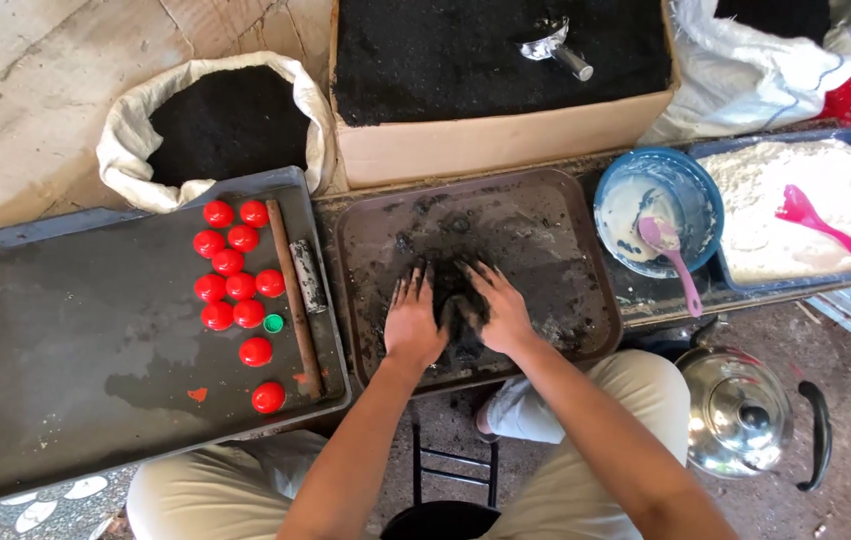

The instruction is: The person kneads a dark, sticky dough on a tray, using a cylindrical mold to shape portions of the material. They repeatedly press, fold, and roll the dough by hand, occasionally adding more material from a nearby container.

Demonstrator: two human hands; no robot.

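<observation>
Both hands rest on a brown tray (555, 215) smeared with black paste. My left hand (412, 322) and my right hand (498, 310) press from both sides on a lump of black paste (457, 318) between them, fingers spread and dirty. The lump is mostly hidden by the hands. To the left, a large dark tray (65, 340) carries several red caps (229, 262), one small green cap (273, 323) and a wooden stick (293, 295).
A white sack of black powder (225, 125) and a cardboard box of black powder (495, 55) with a metal scoop (555, 48) stand behind. Right: blue bowl (657, 212) with pink spoon, tray of white powder (795, 205) with pink scoop, steel kettle (740, 410).
</observation>
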